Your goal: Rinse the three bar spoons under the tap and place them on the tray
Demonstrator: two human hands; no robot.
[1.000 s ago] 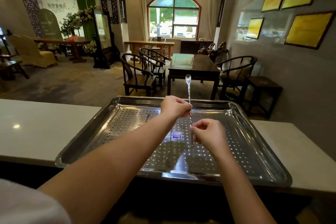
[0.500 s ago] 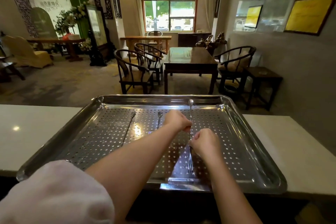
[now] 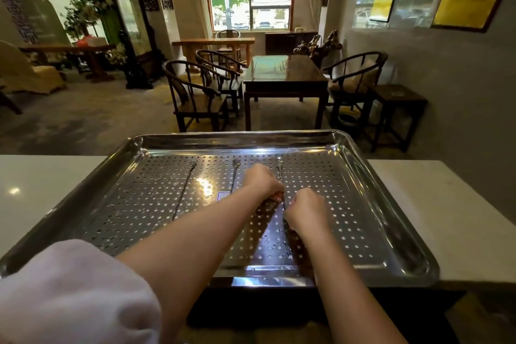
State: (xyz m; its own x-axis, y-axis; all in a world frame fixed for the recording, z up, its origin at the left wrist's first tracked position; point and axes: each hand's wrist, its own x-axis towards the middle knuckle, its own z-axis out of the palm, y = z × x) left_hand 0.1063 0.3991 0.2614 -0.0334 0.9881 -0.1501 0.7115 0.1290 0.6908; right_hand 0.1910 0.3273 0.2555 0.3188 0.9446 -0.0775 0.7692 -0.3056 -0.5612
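Three bar spoons (image 3: 184,190) on one tray (image 3: 391,218), two hands (image 3: 282,198).

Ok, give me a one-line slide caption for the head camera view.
Both hands, left and right, lay the third bar spoon on the perforated steel tray beside two others.

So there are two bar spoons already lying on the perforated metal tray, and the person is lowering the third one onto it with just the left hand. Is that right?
Not quite. Both hands hold the third bar spoon: the left hand nearer its bowl, the right hand further down the handle. The head view shows this. The rest stands: two bar spoons lie on the perforated metal tray.
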